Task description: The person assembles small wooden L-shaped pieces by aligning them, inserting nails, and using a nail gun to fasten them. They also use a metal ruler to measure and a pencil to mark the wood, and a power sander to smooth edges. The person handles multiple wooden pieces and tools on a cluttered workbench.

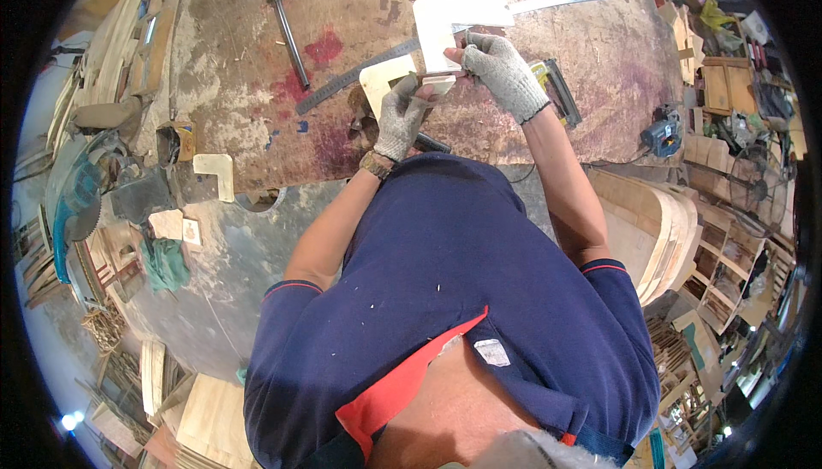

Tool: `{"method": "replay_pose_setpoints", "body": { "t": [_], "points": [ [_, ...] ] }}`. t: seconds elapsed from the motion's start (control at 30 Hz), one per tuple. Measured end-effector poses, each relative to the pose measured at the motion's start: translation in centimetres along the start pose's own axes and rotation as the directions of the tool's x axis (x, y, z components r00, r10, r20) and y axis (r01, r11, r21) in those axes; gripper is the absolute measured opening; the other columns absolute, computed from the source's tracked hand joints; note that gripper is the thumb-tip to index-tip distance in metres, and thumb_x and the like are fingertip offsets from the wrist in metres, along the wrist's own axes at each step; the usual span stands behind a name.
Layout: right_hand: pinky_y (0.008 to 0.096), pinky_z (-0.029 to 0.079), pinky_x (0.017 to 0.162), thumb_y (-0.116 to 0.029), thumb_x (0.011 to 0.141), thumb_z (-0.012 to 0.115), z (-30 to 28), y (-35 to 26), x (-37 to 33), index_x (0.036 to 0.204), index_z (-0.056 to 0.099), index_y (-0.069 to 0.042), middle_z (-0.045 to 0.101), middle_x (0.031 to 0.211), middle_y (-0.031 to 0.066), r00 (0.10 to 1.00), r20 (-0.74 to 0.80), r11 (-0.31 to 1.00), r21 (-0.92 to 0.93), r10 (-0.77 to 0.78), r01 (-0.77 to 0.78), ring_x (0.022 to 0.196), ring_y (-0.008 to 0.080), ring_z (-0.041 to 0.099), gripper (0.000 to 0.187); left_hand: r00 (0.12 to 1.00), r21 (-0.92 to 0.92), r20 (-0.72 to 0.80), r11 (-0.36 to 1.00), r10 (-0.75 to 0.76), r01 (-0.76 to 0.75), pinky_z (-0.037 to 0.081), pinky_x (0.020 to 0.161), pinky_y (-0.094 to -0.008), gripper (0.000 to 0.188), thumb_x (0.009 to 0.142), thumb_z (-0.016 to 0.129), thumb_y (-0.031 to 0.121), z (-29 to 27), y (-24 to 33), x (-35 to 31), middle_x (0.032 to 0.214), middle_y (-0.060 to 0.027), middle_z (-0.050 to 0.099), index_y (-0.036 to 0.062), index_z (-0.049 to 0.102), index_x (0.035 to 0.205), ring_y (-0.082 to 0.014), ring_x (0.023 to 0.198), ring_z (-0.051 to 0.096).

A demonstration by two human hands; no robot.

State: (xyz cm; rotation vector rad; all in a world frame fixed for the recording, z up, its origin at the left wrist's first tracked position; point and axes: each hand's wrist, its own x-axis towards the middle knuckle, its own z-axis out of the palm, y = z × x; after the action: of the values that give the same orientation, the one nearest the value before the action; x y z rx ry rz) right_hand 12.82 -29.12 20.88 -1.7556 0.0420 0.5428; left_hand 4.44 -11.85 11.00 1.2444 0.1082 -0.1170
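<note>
My left hand, in a grey knit glove with bare fingertips, is closed on a small pale wood block. A pale L-shaped wood piece lies beside and partly behind that hand. My right hand, gloved the same way, pinches the lower arm of a larger white L-shaped piece. The small block is just below that arm's end; whether they touch I cannot tell. A long metal ruler runs across the table, passing behind the larger piece.
A hammer lies on the stained wooden table. A nail gun rests right of my right hand. Another L-shaped piece and a tin sit near the left edge, by a teal saw. A blue power tool is at the right.
</note>
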Motion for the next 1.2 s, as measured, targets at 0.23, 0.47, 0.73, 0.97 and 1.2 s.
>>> {"method": "replay_pose_setpoints", "body": {
  "t": [0.23, 0.47, 0.73, 0.97, 1.2],
  "points": [
    [0.0231, 0.042, 0.057, -0.025, 0.094, 0.077, -0.1, 1.0, 0.6, 0.094, 0.069, -0.004, 0.061, 0.073, -0.0011, 1.0, 0.007, 1.0, -0.019, 0.009, -0.009, 0.064, 0.0062, 0.054, 0.022, 0.997, 0.047, -0.035, 0.997, 0.064, -0.063, 0.054, 0.085, -0.0273, 0.034, 0.106, 0.06, 0.025, 0.4, -0.1, -0.3, 0.105, -0.0069, 0.07, -0.0054, 0.063, 0.12, -0.0115, 0.096, 0.065],
    [0.0234, 0.044, 0.06, -0.026, 0.094, 0.077, 0.2, 1.4, 0.5, 0.095, 0.07, -0.003, 0.061, 0.075, -0.0019, 0.997, -0.065, 0.997, -0.065, -0.048, 0.044, 0.065, 0.0059, 0.055, 0.024, 0.999, -0.022, -0.047, 1.0, -0.01, 0.009, 0.053, 0.091, -0.0282, 0.034, 0.106, 0.057, 0.019, 0.5, -0.9, -0.2, 0.113, -0.0097, 0.07, -0.0077, 0.059, 0.127, -0.0143, 0.102, 0.067],
    [0.021, 0.047, 0.06, -0.028, 0.094, 0.077, 0.0, 1.2, -0.1, 0.096, 0.07, -0.003, 0.062, 0.077, -0.0029, 1.0, -0.021, 0.998, -0.059, -0.009, 0.008, 0.067, 0.0048, 0.059, 0.026, 0.997, -0.077, -0.049, 0.995, 0.06, -0.064, 0.053, 0.095, -0.0299, 0.037, 0.105, 0.054, 0.015, 0.6, -1.7, -0.7, 0.121, -0.0141, 0.068, -0.0089, 0.055, 0.133, -0.0188, 0.11, 0.067],
    [0.0248, 0.046, 0.063, -0.028, 0.092, 0.076, 0.5, 1.1, -0.5, 0.101, 0.074, -0.002, 0.066, 0.078, -0.0008, 0.999, -0.048, 1.0, 0.024, 0.007, -0.006, 0.069, 0.0062, 0.058, 0.027, 0.996, -0.037, -0.078, 0.998, 0.043, -0.046, 0.055, 0.091, -0.0296, 0.039, 0.105, 0.059, 0.023, 0.6, -1.6, -0.8, 0.114, -0.0116, 0.069, -0.007, 0.057, 0.129, -0.0175, 0.102, 0.068],
    [0.0237, 0.043, 0.066, -0.026, 0.092, 0.077, -0.5, 1.7, -1.0, 0.09, 0.071, -0.005, 0.059, 0.074, -0.003, 0.989, -0.142, 0.955, 0.297, 0.042, 0.002, 0.07, 0.0061, 0.053, 0.021, 0.898, 0.285, -0.392, 0.954, 0.2, -0.089, 0.041, 0.056, -0.0236, 0.028, 0.104, 0.062, 0.029, -2.8, 1.6, 0.1, 0.075, 0.0053, 0.052, 0.005, 0.064, 0.091, -0.0036, 0.067, 0.046]
  ]
}}
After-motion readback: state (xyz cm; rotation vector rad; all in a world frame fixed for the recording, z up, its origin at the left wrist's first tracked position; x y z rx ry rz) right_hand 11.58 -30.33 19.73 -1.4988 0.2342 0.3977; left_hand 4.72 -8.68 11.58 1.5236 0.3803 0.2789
